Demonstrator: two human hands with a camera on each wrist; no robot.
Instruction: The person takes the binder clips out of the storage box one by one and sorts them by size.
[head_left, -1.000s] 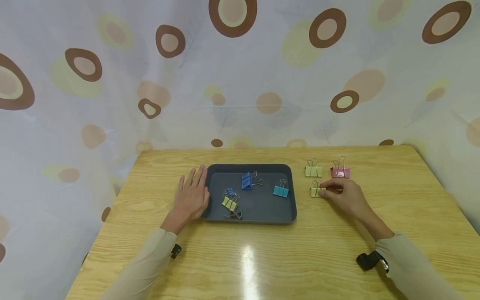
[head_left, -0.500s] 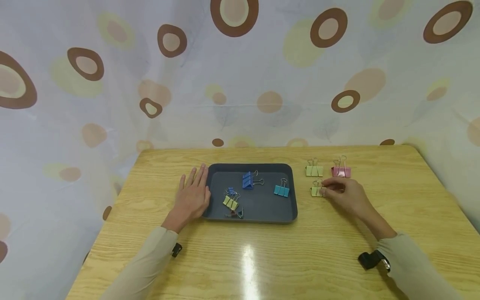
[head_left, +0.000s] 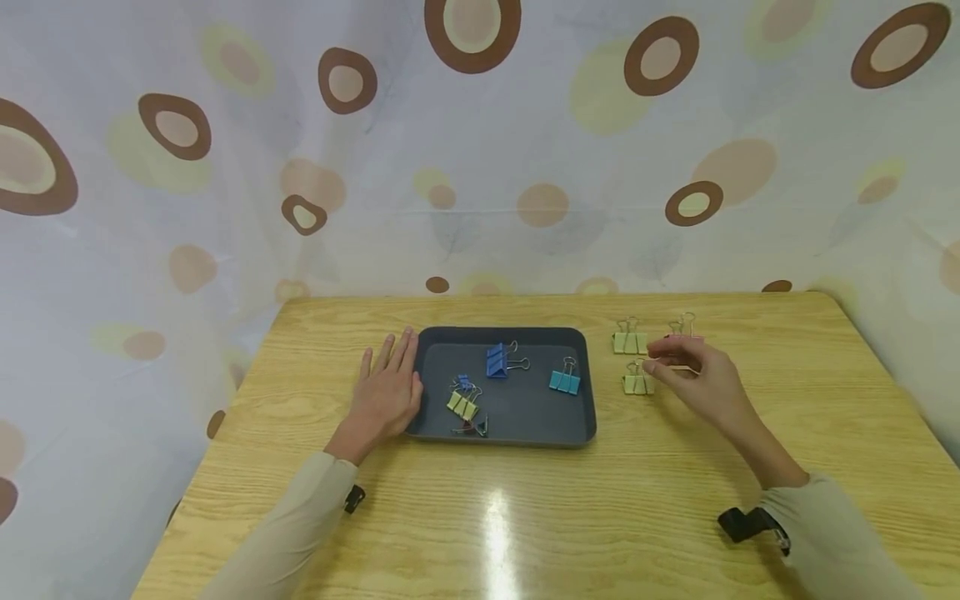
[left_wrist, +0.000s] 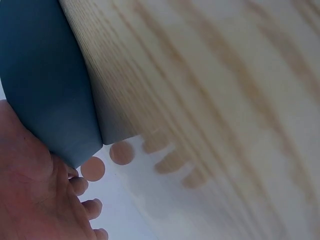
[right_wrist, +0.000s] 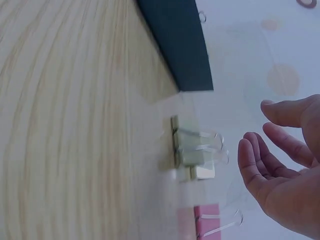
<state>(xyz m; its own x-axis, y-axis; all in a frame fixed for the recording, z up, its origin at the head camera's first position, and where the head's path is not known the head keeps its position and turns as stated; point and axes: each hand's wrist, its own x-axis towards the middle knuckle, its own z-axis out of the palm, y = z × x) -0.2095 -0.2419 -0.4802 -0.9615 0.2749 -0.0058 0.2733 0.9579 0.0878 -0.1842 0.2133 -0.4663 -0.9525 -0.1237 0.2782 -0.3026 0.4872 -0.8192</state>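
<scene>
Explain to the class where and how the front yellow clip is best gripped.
The front yellow clip is probably best pinched at its body's right end, front to back, coming from the right. It stands on its spine with wire handles upward, so its broad faces suit a pinch; the right hand is on that side.

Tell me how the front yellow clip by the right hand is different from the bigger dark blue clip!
The yellow clip is pale yellow; the blue clip is dark blue.
The yellow clip sits on the table, the blue clip in the tray.
The yellow clip's handles point up; the blue clip's stick out rightward.
Both have wire handles.
</scene>
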